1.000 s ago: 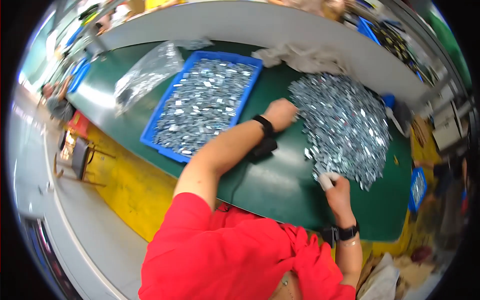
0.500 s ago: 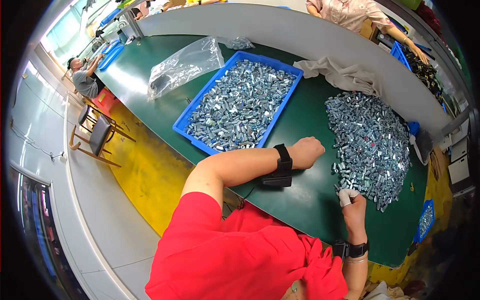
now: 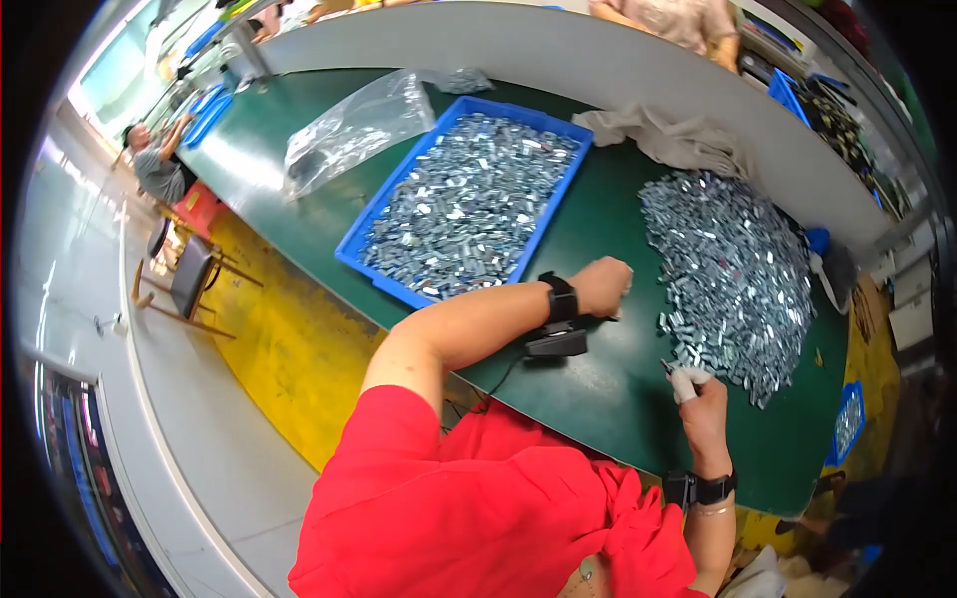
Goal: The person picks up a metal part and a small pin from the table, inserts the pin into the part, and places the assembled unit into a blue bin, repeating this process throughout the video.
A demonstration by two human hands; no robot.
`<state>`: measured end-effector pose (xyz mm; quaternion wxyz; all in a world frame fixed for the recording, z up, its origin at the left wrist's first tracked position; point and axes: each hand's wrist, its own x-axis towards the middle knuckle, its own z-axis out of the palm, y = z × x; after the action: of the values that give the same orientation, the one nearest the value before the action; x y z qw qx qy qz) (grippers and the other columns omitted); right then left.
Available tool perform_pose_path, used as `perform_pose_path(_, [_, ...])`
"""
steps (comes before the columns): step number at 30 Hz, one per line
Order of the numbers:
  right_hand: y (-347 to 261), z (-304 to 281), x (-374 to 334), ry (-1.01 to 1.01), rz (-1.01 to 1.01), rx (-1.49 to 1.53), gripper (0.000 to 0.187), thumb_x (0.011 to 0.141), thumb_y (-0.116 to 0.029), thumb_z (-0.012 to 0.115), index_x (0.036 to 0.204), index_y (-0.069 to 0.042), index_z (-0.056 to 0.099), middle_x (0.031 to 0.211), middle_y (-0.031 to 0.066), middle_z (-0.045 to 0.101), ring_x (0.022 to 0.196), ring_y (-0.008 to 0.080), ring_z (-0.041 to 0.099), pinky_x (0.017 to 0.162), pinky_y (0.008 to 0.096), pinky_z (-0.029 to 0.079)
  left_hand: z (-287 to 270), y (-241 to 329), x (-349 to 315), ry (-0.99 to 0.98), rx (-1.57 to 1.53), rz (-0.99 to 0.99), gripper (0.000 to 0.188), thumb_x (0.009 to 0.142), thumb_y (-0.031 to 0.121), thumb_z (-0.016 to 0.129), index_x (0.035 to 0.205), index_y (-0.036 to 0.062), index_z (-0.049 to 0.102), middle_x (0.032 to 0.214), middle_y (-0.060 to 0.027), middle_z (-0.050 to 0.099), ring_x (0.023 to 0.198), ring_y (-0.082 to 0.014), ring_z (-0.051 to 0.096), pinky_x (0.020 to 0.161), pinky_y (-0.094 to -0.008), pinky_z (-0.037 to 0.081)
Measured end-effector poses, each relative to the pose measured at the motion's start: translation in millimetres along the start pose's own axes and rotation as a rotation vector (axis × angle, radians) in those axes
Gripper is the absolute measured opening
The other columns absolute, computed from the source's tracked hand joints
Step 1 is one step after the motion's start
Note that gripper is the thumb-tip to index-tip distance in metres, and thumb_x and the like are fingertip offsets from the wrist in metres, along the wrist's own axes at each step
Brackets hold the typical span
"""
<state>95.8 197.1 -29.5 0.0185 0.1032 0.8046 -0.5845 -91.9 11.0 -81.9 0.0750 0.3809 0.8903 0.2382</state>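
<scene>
On the green table lies a broad heap of small silvery metal pieces (image 3: 733,274). At the heap's near left edge is my right hand (image 3: 704,411), with white coverings on its fingertips. Thumb and finger pinch together there, and a small metal piece (image 3: 667,366) shows at their tips. My left hand (image 3: 602,286) is curled closed above the table, between the heap and a blue tray (image 3: 346,246). Its fingertips face away, so what it holds, if anything, is hidden. Similar metal pieces (image 3: 469,204) fill the tray.
Behind the tray lies a clear plastic bag (image 3: 359,130). A beige cloth (image 3: 673,140) rests against the grey partition (image 3: 478,35) at the far side. Beyond it a person (image 3: 678,22) is partly visible. Another person (image 3: 159,164) sits at the table's far left, near chairs (image 3: 191,274).
The view has shifted slightly. My left hand has turned a little and stays closed. My right fingertips have drawn slightly away from the heap's edge.
</scene>
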Motion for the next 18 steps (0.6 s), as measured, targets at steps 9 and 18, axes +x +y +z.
perform_pose_path(9, [-4, 8, 13, 0.027, -0.215, -0.030, 0.022, 0.082, -0.024, 0.061, 0.082, -0.002, 0.066, 0.071, 0.0105, 0.064, 0.065, 0.0143, 0.058, 0.062, 0.0296, 0.046, -41, 27, -16, -0.098, 0.047, 0.047, 0.021, 0.062, 0.011, 0.072, 0.079, 0.0008, 0.067, 0.074, -0.0185, 0.062, 0.068, -0.0322, 0.060, 0.063, -0.0365, 0.048])
perform_pose_path(18, [-1, 2, 2, 0.160, -0.107, -0.052, 0.031, 0.076, -0.032, 0.064, 0.076, -0.001, 0.066, 0.070, 0.0160, 0.063, 0.067, 0.0292, 0.061, 0.062, 0.0363, 0.046, -21, 83, -36, -0.028, -0.472, 0.004, 0.013, 0.072, -0.005, 0.060, 0.085, -0.0055, 0.062, 0.073, -0.0095, 0.062, 0.064, -0.0160, 0.060, 0.060, -0.0277, 0.049])
